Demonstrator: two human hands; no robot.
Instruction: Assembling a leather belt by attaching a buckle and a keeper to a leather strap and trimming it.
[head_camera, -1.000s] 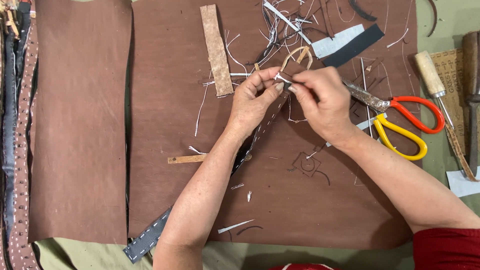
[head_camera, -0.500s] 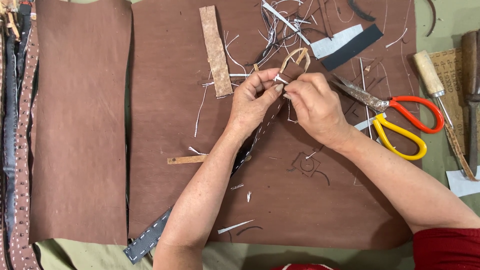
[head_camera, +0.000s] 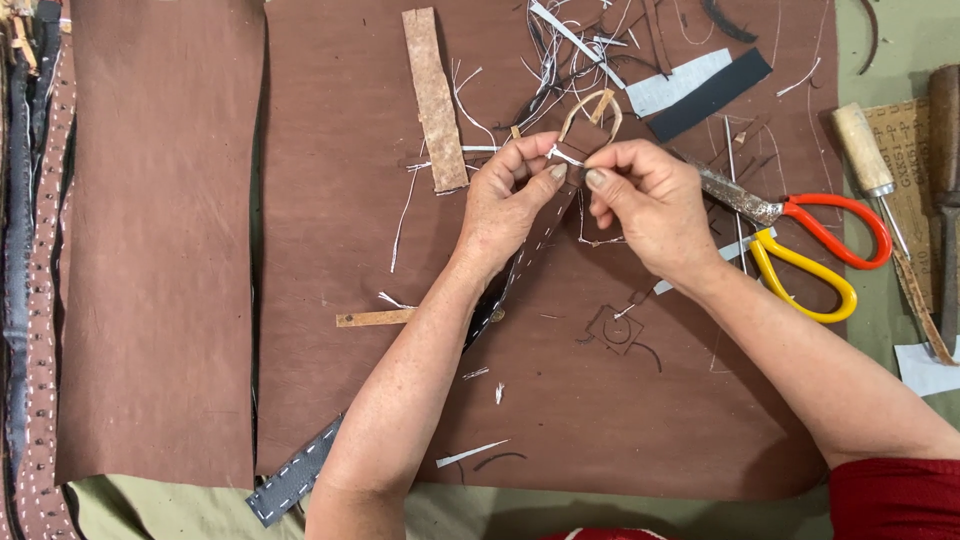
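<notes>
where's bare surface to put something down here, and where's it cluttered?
Free: the left leather sheet, between the stitched straps and the sheet seam. Also the big sheet below the right forearm, with only small scraps. Crowded: the trimmings pile above both hands, and the scissors and tools on the right.

I note: leather sheets (head_camera: 160, 250) plain reddish brown. Strap (head_camera: 295, 480) dark grey with white stitch rows. Scissors (head_camera: 815, 255) one orange handle, one yellow. Buckle (head_camera: 590, 110) tan. Left-edge belt (head_camera: 45, 300) brown, white-dotted. Table cloth (head_camera: 900, 30) olive green. Sleeve (head_camera: 895, 500) red.
</notes>
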